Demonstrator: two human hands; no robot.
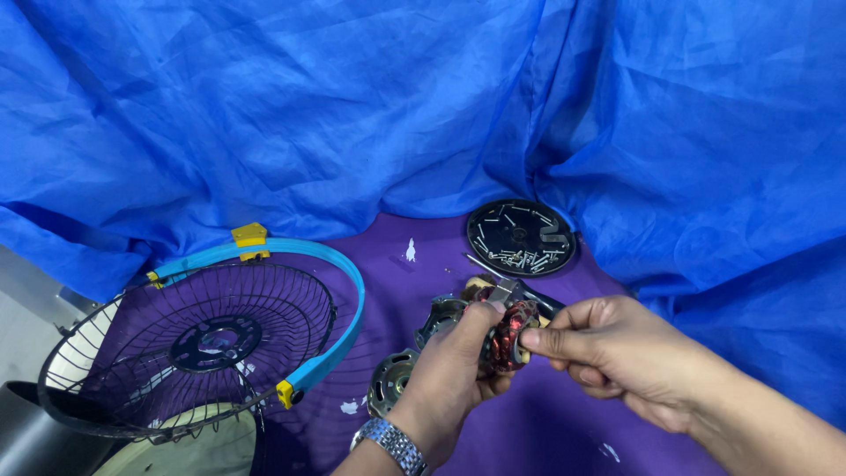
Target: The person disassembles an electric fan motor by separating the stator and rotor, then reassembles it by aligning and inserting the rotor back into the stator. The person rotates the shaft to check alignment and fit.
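Observation:
My left hand (pixel 454 370), with a metal watch (pixel 392 443) on its wrist, grips a fan motor stator with red-brown copper windings (pixel 513 328) over the purple cloth. My right hand (pixel 617 353) comes in from the right and pinches the stator's right edge between thumb and fingers. A dark handled tool (pixel 529 295) shows just above the stator, behind the hands; which hand carries it I cannot tell. A round metal motor cover (pixel 392 381) lies on the cloth just left of my left hand, and another metal motor part (pixel 441 313) sits above it.
A black wire fan guard with a light blue rim and yellow clips (pixel 203 339) lies at the left. A round black dish with several screws (pixel 520 236) sits at the back. Blue crumpled sheeting (pixel 352 106) covers the surroundings. A pale round surface (pixel 185 449) shows at bottom left.

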